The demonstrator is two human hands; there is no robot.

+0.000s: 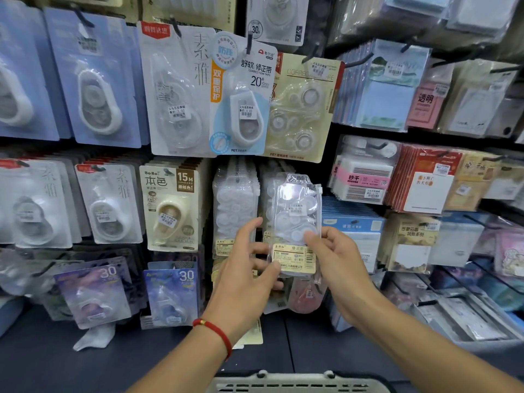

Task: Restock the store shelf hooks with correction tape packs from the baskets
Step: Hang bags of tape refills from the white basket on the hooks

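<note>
- Left hand: its fingers pinch the lower left edge of the clear correction tape pack, thumb on the label.
- Right hand: its fingers clamp the pack's lower right side.
- The pack stands upright between both hands, in front of the matching hung row, above the basket rim.
- Risk, as I judge it: the slippery film may flex, so the hang hole misses its hook and the pack drops.

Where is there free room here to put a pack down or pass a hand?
The dark ledge below the purple 30 packs is bare, left of the left hand. So is the strip between both forearms, above the basket rim. The hooks are crowded; the clear pack held by the right hand faces full rows.
</note>
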